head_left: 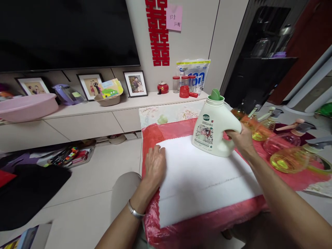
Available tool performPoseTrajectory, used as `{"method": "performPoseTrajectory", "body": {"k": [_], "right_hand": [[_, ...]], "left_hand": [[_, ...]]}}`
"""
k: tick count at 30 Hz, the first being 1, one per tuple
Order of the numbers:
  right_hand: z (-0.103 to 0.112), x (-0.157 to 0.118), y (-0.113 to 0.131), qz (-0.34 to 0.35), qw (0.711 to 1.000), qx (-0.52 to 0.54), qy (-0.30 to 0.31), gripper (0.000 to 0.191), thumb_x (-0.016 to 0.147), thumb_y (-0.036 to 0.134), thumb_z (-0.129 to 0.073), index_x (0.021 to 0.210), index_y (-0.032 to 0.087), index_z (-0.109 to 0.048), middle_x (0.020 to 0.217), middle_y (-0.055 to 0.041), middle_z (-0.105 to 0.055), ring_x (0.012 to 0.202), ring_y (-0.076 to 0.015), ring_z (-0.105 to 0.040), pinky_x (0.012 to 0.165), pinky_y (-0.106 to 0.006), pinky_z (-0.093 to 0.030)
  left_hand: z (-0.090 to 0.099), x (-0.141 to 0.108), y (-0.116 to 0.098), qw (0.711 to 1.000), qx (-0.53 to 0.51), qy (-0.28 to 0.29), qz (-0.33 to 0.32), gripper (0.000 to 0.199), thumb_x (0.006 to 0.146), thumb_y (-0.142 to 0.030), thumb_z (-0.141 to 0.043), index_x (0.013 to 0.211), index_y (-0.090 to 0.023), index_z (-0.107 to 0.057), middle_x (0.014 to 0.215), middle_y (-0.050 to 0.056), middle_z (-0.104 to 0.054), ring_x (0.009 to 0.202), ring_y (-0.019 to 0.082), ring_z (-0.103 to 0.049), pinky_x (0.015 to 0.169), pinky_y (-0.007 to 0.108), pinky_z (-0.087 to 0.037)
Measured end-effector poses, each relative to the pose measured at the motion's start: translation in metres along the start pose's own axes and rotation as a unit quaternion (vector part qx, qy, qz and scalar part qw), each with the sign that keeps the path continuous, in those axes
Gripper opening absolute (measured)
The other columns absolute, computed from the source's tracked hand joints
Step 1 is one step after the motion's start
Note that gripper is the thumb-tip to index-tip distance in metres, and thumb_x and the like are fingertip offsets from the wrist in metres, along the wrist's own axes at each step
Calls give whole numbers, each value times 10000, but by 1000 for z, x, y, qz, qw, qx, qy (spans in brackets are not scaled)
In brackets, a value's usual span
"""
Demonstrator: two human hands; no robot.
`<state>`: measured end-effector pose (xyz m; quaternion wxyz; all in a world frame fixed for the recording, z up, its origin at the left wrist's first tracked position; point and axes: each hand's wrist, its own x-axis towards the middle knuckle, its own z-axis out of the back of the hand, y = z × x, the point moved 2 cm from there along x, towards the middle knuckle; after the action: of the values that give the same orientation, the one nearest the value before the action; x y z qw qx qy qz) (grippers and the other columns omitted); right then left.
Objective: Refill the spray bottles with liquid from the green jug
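Observation:
My right hand (242,138) is wrapped round the handle of a pale green laundry detergent bottle (207,124). The bottle is uncapped, with a green spout at its neck, and stands nearly upright over the far right part of a white cloth (192,176). Whether its base touches the cloth I cannot tell. A dark, streaky line of dirt runs across the cloth's near half. My left hand (155,164) rests palm down at the cloth's left edge, fingers extended and holding nothing. A pale green cap-like piece (163,119) lies beyond the cloth.
Red plastic sheeting (171,129) covers the table under the cloth. On the right stand several spray bottles with yellow or pink liquid, one a yellow bottle (289,159). Behind, a low cabinet (90,121) carries framed photos, a pink basin (28,107) and red-lidded jars (184,83).

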<state>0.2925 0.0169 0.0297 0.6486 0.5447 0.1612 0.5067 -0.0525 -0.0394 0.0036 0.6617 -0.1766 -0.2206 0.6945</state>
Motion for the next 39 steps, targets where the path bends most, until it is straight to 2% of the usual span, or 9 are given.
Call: {"method": "performPoseTrajectory", "body": {"k": [4, 8, 11, 15, 19, 23, 27, 31, 39], "right_hand": [[9, -5, -8, -10, 999, -28, 46, 370, 606, 407, -657, 844, 125, -626, 754, -34, -621, 667, -136, -536, 572, -232, -407], [18, -13, -18, -9, 991, -47, 124, 485, 641, 449, -691, 1010, 135, -672, 923, -66, -679, 789, -184, -616, 683, -286, -484], [28, -18, -26, -2, 985, -60, 162, 648, 651, 415, -690, 1254, 187, -622, 1159, -76, -663, 1005, -226, -641, 846, -340, -520], [52, -22, -44, -8, 976, -107, 188, 633, 654, 328, -621, 1275, 208, -625, 1234, -76, -642, 1068, -237, -636, 894, -355, -527], [85, -28, -66, -62, 956, -228, 175, 427, 699, 300, -569, 1072, 135, -697, 1011, -101, -700, 890, -222, -659, 787, -326, -507], [94, -43, -73, -95, 911, -342, 208, 288, 820, 354, -554, 893, 121, -706, 890, -88, -691, 765, -174, -622, 663, -257, -403], [79, -60, -67, -90, 869, -436, 217, 387, 895, 492, -557, 902, 123, -674, 907, -109, -679, 793, -199, -608, 636, -257, -315], [66, -71, -60, -52, 842, -495, 208, 326, 962, 414, -512, 952, 106, -617, 917, -133, -663, 820, -202, -608, 644, -259, -269], [65, -79, -61, -3, 825, -534, 185, 311, 1002, 380, -454, 991, 101, -589, 960, -130, -627, 801, -193, -596, 636, -260, -287]], "left_hand": [[-4, 32, 5, 991, 133, -16, -20, 367, 927, -134, -366, 1162, -185, -644, 1279, 165, -593, 1194, 342, -518, 995, 456, -410], [-8, 60, 15, 990, 142, -7, 18, 253, 851, -242, -555, 1054, -144, -670, 1125, 177, -653, 1104, 361, -563, 908, 439, -452], [-11, 68, 15, 990, 137, -16, 26, 205, 796, -167, -559, 969, -164, -669, 1083, 146, -667, 1054, 327, -584, 862, 398, -465], [-8, 64, 12, 989, 135, -59, 32, 303, 816, -71, -467, 1058, -133, -638, 1163, 179, -625, 1123, 330, -565, 910, 427, -465], [-8, 42, 2, 987, 141, -73, -34, 428, 860, -70, -448, 1269, -123, -561, 1374, 205, -523, 1262, 356, -503, 1003, 510, -440], [-33, -14, -19, 948, 142, 17, -284, 366, 940, -150, -442, 1276, -133, -586, 1368, 157, -591, 1331, 313, -499, 1096, 503, -413], [-61, -71, -32, 889, 126, 80, -434, 589, 954, -373, -534, 1499, -223, -370, 1556, 85, -449, 1467, 291, -357, 1191, 523, -313], [-73, -90, -31, 865, 139, 127, -464, 661, 978, -499, -456, 1565, -330, -203, 1645, 30, -294, 1509, 303, -274, 1200, 586, -256], [-74, -87, -29, 869, 153, 143, -449, 603, 984, -499, -445, 1541, -325, -294, 1623, 28, -346, 1498, 309, -297, 1195, 584, -270]]}}
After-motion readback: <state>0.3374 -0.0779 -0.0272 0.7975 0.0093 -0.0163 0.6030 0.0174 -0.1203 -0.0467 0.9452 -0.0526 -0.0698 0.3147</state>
